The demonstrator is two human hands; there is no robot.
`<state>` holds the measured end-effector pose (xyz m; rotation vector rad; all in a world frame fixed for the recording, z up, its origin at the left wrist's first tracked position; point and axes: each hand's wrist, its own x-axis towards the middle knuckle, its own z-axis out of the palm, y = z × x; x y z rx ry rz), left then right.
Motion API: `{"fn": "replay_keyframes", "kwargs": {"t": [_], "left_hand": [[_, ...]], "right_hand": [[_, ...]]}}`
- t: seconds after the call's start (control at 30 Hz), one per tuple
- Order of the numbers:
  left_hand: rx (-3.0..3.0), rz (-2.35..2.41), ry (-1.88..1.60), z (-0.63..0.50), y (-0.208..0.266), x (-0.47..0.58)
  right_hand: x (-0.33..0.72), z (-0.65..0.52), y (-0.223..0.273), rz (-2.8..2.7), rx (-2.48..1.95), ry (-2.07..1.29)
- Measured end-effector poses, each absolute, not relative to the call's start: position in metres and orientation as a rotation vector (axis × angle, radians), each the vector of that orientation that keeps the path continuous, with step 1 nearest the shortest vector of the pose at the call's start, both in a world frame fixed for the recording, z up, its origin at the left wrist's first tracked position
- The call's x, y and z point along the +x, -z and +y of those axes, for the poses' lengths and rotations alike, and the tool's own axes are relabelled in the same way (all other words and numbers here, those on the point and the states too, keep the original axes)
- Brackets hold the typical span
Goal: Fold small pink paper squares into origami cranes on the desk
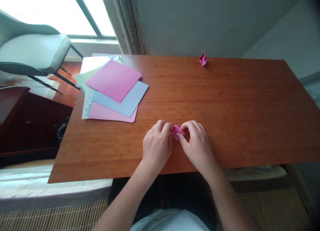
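Observation:
A small folded piece of pink paper [177, 132] is held between my two hands, just above the near part of the wooden table [225, 111]. My left hand [158, 142] is closed on its left side, the fingers curled and partly hiding it. On the other side my right hand [196, 142] pinches the paper between thumb and fingertips. At the far edge of the table stands a small pink origami figure [203, 59] with a pointed tip.
Left on the table lies a stack of paper, with a pink sheet [115, 79] on top and a blue sheet [132, 97] under it. A chair [35, 51] stands beyond the left edge, near a window and a curtain [125, 21]. A wall rises behind the table.

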<state>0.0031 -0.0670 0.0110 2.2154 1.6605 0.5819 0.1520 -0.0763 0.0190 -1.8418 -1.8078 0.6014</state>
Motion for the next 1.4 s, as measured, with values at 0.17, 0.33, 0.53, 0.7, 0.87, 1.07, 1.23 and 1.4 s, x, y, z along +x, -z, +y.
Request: {"fn": "replay_keyframes", "kwargs": {"t": [0.17,0.33,0.53,0.7,0.87,1.07,1.23,1.4], "left_hand": [[2.070,1.460,-0.708,-0.066,-0.015,-0.008],[1.887,1.224,-0.675,-0.061,-0.022,-0.025],[1.591,1.129,-0.739,-0.058,-0.025,-0.029],[1.464,1.094,-0.767,-0.060,-0.026,-0.027],[1.396,1.079,-0.725,-0.058,-0.030,-0.027],[1.309,1.061,-0.726,-0.057,-0.027,-0.027],[1.254,0.997,-0.699,-0.054,-0.028,-0.025],[1.202,0.962,-0.675,-0.050,-0.032,-0.024]], "right_hand": [[0.154,-0.081,-0.021,-1.499,-1.652,-0.969],[0.158,-0.085,-0.023,-1.380,-1.526,-1.107],[0.159,-0.087,-0.024,-1.382,-1.396,-1.205],[0.163,-0.089,-0.022,-1.303,-1.403,-1.243],[0.165,-0.087,-0.028,-1.406,-1.379,-1.323],[0.167,-0.086,-0.038,-1.542,-1.353,-1.326],[0.171,-0.084,-0.041,-1.624,-1.332,-1.314],[0.173,-0.081,-0.039,-1.641,-1.379,-1.256]]}}
